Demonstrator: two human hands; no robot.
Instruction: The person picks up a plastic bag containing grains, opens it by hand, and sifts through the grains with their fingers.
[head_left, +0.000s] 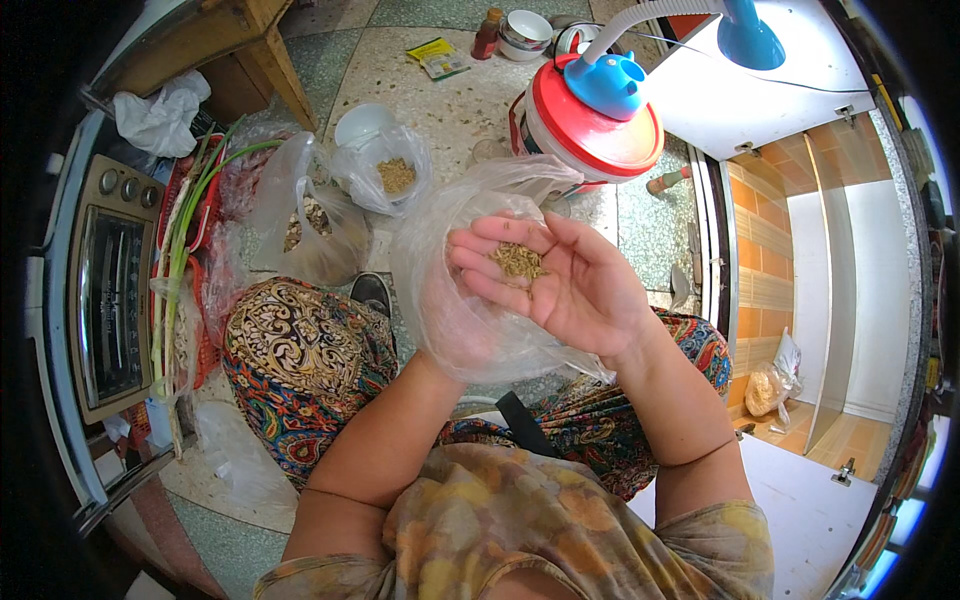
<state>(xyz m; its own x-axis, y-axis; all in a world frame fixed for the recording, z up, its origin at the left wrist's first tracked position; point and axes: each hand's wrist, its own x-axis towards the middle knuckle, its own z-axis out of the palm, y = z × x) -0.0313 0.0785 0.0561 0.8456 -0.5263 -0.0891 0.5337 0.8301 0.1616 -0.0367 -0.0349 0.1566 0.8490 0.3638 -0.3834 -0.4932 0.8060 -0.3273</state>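
Note:
My right hand (577, 289) is palm up, slightly cupped, with a small heap of greenish-brown dried seeds or husks (519, 261) resting on the palm and fingers. Below and behind it, a clear plastic bag (427, 225) surrounds my left hand (457, 322), which shows only faintly through the film; its fingers are mostly hidden. Beyond stand a small plastic bag with brownish seeds (396, 175) and, nearer my knee, a larger plastic bag holding pale and dark pieces (307, 225).
A red-lidded bucket (600, 142) carries a blue desk lamp (611, 82). Bowls (526, 34), a red bottle (487, 34) and a yellow packet (437, 57) are on the floor. At left are green onions (176, 255) and a toaster oven (116, 292); an open cabinet (817, 300) is at right.

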